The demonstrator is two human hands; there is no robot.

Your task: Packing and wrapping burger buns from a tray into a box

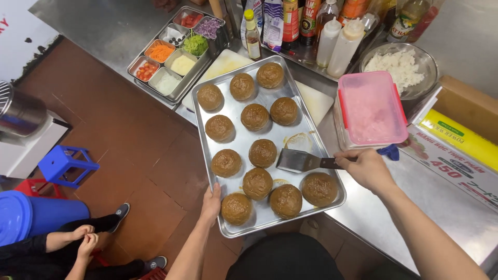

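Left hand [210,203] gripping edge; right hand [366,168] closed, arm outstretched.

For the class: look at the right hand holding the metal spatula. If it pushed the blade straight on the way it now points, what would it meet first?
The right hand points the spatula leftward across the baking tray. The blade tip is nearest the brown bun in the middle, so that bun would probably be met first, though the blade's height is unclear.
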